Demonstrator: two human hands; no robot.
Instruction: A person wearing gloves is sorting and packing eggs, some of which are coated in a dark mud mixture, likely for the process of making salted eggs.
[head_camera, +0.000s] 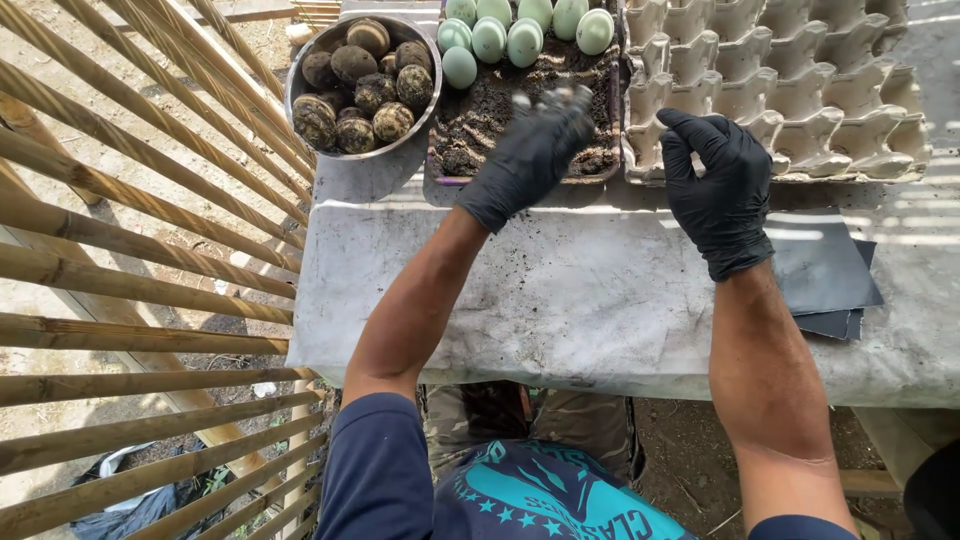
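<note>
Both my hands wear black gloves. My left hand (530, 150) reaches over a shallow tray (437, 172) of dark soil, fingers blurred and dusted with dirt; nothing clear shows in its grip. Several pale green eggs (505, 38) lie at the tray's far end. My right hand (718, 185) hovers open, fingers spread, at the near edge of a stack of grey cardboard egg cartons (800, 70). A metal bowl (305, 70) holding several mud-coated eggs (360, 90) stands left of the tray.
Everything sits on a table covered with a dirty white sheet (560, 300). Dark sheets of sandpaper-like material (825, 280) lie under my right wrist. A bamboo slat fence (130, 250) runs along the left side. Dirt ground lies below.
</note>
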